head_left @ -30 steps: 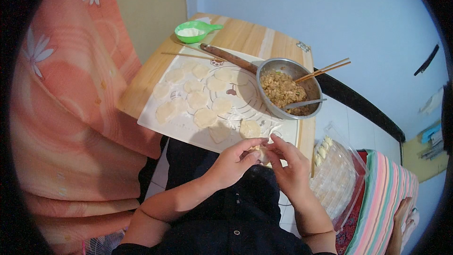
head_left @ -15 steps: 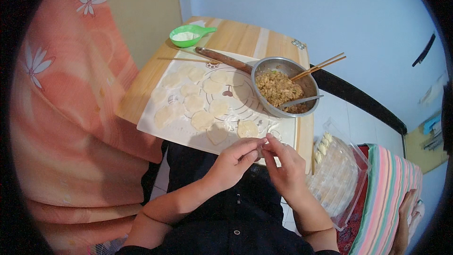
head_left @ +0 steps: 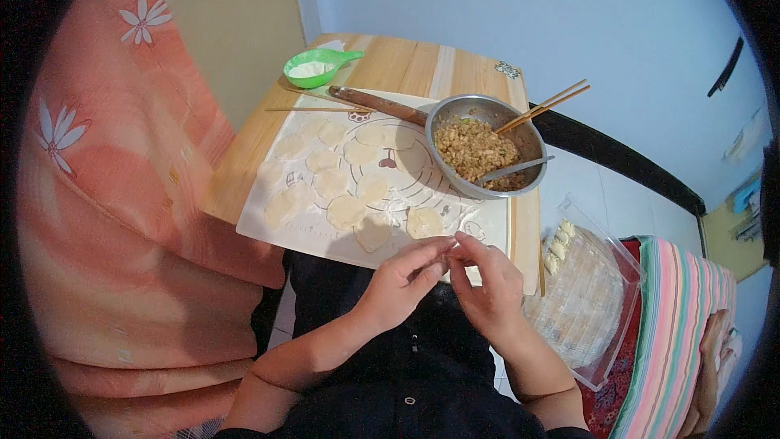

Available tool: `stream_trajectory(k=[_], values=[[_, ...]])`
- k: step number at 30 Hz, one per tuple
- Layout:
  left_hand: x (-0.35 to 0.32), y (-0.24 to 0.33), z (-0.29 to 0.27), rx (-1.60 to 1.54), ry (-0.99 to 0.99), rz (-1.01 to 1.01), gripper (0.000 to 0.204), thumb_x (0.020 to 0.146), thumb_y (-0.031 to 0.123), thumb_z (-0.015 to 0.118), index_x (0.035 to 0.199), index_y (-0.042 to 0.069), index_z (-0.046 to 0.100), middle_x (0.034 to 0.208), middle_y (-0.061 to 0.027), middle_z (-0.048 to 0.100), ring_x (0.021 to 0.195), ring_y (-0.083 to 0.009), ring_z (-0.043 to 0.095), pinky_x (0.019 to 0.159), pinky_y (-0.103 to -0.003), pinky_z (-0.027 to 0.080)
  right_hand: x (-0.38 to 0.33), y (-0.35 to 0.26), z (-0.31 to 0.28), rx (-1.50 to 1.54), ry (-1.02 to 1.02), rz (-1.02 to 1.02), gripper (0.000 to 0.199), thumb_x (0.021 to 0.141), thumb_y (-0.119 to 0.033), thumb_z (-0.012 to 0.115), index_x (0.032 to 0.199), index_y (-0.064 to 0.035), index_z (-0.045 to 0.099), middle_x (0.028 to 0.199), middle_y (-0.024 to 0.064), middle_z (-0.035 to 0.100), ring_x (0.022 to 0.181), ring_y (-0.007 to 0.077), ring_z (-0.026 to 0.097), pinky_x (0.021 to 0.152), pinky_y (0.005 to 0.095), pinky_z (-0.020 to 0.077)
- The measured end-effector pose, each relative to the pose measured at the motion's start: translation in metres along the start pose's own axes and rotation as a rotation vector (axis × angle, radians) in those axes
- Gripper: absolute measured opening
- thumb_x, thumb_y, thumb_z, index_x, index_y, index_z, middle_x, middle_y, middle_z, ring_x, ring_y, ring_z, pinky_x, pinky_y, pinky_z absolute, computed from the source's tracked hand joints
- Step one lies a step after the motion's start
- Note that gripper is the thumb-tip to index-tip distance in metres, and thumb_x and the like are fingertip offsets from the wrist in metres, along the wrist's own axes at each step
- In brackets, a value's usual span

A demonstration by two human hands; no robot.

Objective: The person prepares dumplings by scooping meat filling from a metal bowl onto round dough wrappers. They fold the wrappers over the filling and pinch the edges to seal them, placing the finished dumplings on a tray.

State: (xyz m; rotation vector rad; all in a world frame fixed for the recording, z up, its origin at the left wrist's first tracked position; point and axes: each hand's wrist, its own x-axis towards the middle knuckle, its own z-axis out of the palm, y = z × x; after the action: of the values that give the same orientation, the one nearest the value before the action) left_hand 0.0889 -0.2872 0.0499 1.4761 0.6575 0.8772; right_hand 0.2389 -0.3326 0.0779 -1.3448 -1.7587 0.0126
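Observation:
My left hand point(head_left: 396, 286) and my right hand point(head_left: 492, 291) meet at the fingertips just off the near edge of a white printed mat point(head_left: 321, 245). Thumbs and fingers of both are pinched together. Whatever they hold is hidden behind the fingers. Nearest to them on the mat lies a round dough wrapper point(head_left: 424, 222). Several more flat wrappers point(head_left: 347, 211) are spread to its left. Beyond my right hand stands a metal bowl point(head_left: 539, 142) of brown minced filling point(head_left: 471, 146), with chopsticks point(head_left: 546, 106) and a metal utensil point(head_left: 520, 167) in it.
A rolling pin point(head_left: 378, 104) touches the bowl's left side. A green scoop point(head_left: 335, 58) of white flour stands at the wooden table's point(head_left: 398, 57) far left. Low on the right, a clear tray point(head_left: 597, 374) bears several shaped dumplings point(head_left: 558, 245). An orange curtain point(head_left: 138, 236) hangs left.
My view has shifted slightly, moving the table a little left in the picture. Both hands stay pinched together in nearly the same place, and the things on the mat have not moved.

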Motion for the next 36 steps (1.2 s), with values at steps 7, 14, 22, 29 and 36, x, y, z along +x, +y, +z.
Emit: stream_trajectory(k=[7,14,22,29,36], values=[[0.003,0.002,0.0,-0.194,0.046,-0.076,0.031,0.089,0.007,0.054,0.12,0.002,0.053,0.114,-0.0058,0.056,0.104,-0.0124,0.053,0.088,-0.027,0.043,-0.006,0.002,0.005,0.215,0.096,0.109,0.048,0.073,0.003,0.068,0.118,-0.005,0.053,0.083,0.0099,0.064,0.077,0.0234,0.065,0.063,0.0287,0.0518],[0.004,-0.006,0.001,-0.078,0.033,0.02,0.025,0.089,0.008,0.055,0.113,0.001,0.057,0.114,-0.0065,0.057,0.102,-0.0135,0.054,0.088,-0.028,0.044,-0.012,0.005,0.002,0.226,0.038,0.129,0.047,0.074,0.002,0.068,0.118,-0.0053,0.053,0.086,0.0095,0.064,0.078,0.0233,0.065,0.066,0.0307,0.0524],[0.006,0.0,0.004,-0.078,-0.015,-0.134,0.03,0.09,0.011,0.055,0.119,0.003,0.055,0.119,-0.0077,0.056,0.104,-0.0126,0.053,0.09,-0.027,0.043,-0.015,0.008,0.001,0.329,0.06,0.261,0.043,0.077,0.003,0.066,0.117,-0.0032,0.053,0.087,0.0113,0.064,0.086,0.021,0.065,0.071,0.0304,0.053],[0.012,-0.01,0.008,-0.253,-0.048,-0.227,0.033,0.089,0.01,0.056,0.119,-0.003,0.053,0.115,-0.0083,0.057,0.101,-0.0122,0.054,0.089,-0.026,0.043,-0.025,0.02,-0.001,0.398,0.001,0.361,0.041,0.078,0.003,0.065,0.117,-0.0025,0.054,0.094,0.0131,0.063,0.085,0.0194,0.064,0.073,0.0296,0.053],[0.02,-0.037,0.014,-0.013,-0.251,-0.239,0.039,0.087,0.009,0.057,0.125,0.004,0.05,0.117,-0.0082,0.055,0.105,-0.0144,0.053,0.09,-0.028,0.042,-0.039,0.042,-0.005,0.411,0.003,0.484,0.034,0.08,0.0,0.064,0.114,-0.0029,0.056,0.092,0.0078,0.062,0.08,0.0154,0.061,0.071,0.0266,0.0507]])
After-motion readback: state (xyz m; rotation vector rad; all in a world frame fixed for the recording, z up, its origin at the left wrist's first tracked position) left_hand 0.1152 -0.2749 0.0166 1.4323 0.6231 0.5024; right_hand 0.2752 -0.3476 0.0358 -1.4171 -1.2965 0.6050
